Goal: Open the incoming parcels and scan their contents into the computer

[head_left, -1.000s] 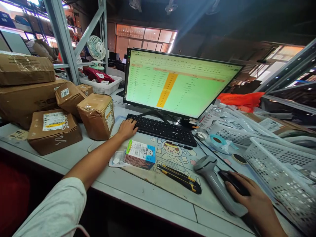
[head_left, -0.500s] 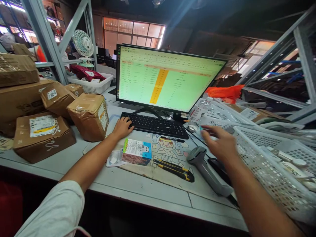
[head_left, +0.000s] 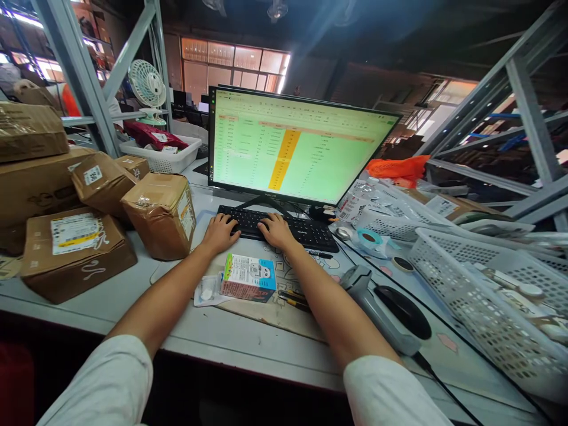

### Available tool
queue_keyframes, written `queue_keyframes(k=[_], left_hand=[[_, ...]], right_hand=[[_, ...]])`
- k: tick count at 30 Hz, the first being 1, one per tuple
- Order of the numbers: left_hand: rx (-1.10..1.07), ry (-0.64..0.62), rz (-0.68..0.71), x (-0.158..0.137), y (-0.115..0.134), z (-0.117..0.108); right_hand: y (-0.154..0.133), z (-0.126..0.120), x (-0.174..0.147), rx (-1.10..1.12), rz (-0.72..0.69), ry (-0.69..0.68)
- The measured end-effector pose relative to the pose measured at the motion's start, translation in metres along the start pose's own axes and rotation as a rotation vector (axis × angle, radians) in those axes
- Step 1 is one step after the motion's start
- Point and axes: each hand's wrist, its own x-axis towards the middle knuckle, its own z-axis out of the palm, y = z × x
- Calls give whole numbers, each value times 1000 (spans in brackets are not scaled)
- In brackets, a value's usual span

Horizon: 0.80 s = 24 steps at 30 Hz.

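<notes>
Since the right hand (head_left: 278,232) has left the mouse (head_left: 403,312), it joins the left hand (head_left: 220,232) on the keyboard (head_left: 248,223) behind the worktop's (head_left: 231,346) front edge, fingers spread, permitting two-handed typing.

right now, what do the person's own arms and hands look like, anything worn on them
The left sleeve and right sleeve are pale, whitish and plain, leaving the forearms bare. The left hand and right hand are ungloved, with no watch or bracelet visible.

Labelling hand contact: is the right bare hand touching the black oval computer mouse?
Apart. Head view shows the right hand at the black keyboard, the mouse lying clear beside the grey handheld scanner.
</notes>
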Motion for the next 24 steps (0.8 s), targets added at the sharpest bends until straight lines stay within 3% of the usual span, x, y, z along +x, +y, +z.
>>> queue_keyframes(k=[7,19,24], left_hand=[[17,5,-1,1,1,2],[25,46,25,1,2,3],[6,60,32,1,0,4]], right_hand=[[7,2,-3,-6,88,84],[11,13,-6,18,56,98],[15,17,-3,32,112,141]])
